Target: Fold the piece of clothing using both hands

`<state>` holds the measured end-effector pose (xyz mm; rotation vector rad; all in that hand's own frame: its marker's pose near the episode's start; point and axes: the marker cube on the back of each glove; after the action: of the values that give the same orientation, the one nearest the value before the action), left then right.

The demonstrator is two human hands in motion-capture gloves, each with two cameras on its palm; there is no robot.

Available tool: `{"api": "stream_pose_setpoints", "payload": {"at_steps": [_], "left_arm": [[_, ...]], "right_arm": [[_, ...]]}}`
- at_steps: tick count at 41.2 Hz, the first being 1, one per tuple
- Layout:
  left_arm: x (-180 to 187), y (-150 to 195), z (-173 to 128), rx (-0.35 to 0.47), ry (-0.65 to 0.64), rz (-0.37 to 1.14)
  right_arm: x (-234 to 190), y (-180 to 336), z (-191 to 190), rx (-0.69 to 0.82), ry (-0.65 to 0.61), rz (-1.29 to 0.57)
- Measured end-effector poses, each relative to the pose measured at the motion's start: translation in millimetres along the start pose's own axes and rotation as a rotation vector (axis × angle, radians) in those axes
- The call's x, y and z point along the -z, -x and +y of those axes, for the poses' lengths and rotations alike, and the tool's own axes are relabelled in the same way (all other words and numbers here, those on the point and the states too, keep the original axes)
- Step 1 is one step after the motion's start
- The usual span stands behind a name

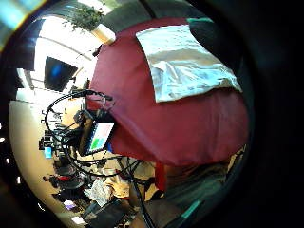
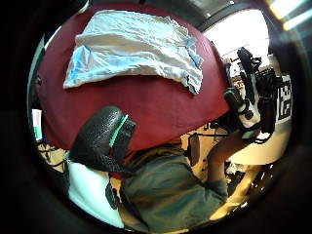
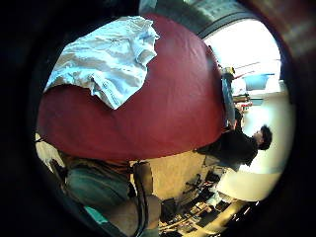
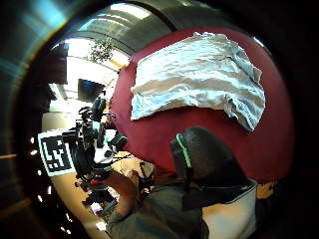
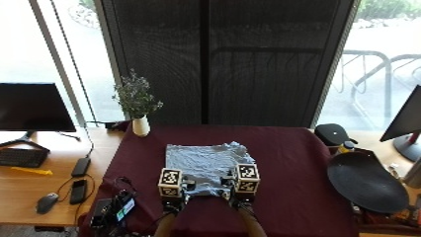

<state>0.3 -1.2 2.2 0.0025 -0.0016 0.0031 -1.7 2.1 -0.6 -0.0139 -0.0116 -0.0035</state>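
1. A pale blue garment [image 5: 205, 168] lies folded flat in a rough rectangle on the dark red tabletop [image 5: 296, 173], near the person's edge.
2. The left hand [image 5: 172, 193] and right hand [image 5: 242, 190] hover side by side at the garment's near edge; whether their fingers are apart or curled cannot be told.
3. In the palm views the garment lies apart from both palms, with nothing held in front of them.
4. A white vase of flowers [image 5: 138, 106] stands at the tabletop's far left corner, well apart from the garment.
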Motion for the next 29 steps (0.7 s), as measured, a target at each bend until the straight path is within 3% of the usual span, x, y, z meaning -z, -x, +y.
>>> {"api": "stream_pose_setpoints", "payload": {"at_steps": [18, 29], "left_arm": [[-2, -2, -3, -0.004, -0.020, -0.001], [-14, -3, -16, -0.018, -0.003, -0.028]], "right_arm": [[-4, -2, -2, 0.011, 0.017, 0.000], [-14, -41, -20, -0.041, 0.090, 0.088]]}}
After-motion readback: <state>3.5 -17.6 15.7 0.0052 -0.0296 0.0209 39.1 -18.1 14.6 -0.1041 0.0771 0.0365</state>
